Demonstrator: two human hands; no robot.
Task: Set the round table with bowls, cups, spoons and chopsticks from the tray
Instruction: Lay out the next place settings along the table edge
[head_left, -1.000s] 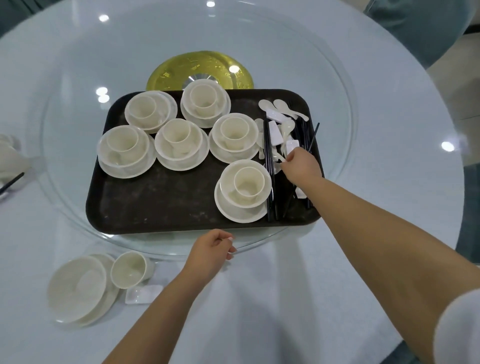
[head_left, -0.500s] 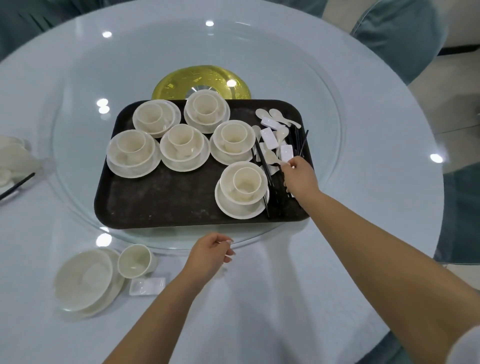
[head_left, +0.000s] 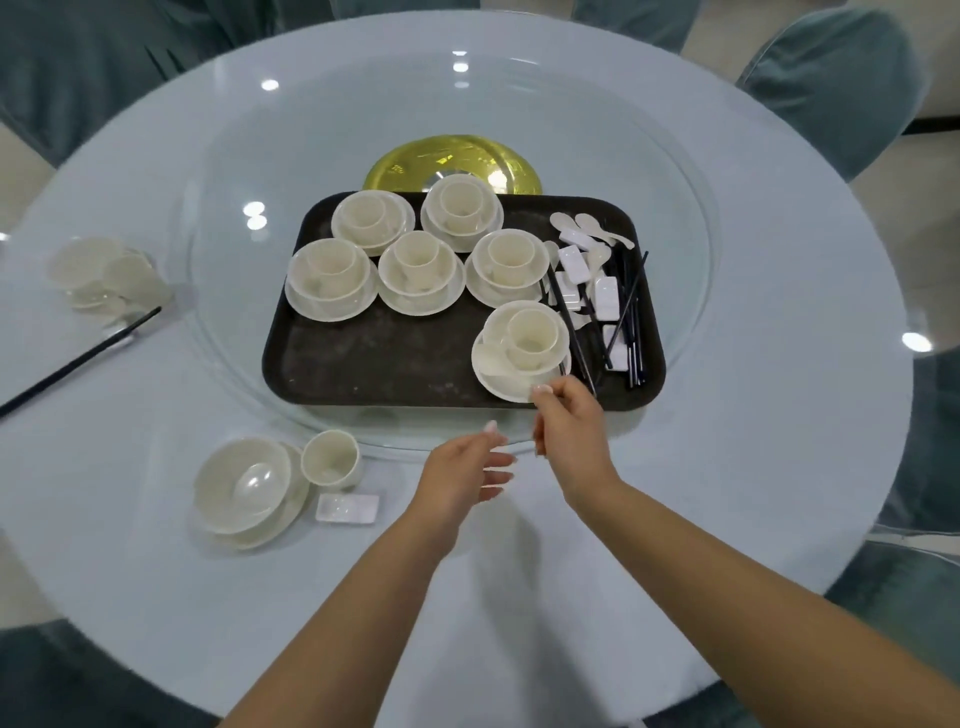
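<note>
Head view, near to far: your left hand loose and empty; your right hand pinching a chopstick, so lift it clear of the nearest bowl on the tray; spoons beyond.

Bright overhead light; glare spots; edges warped.
</note>
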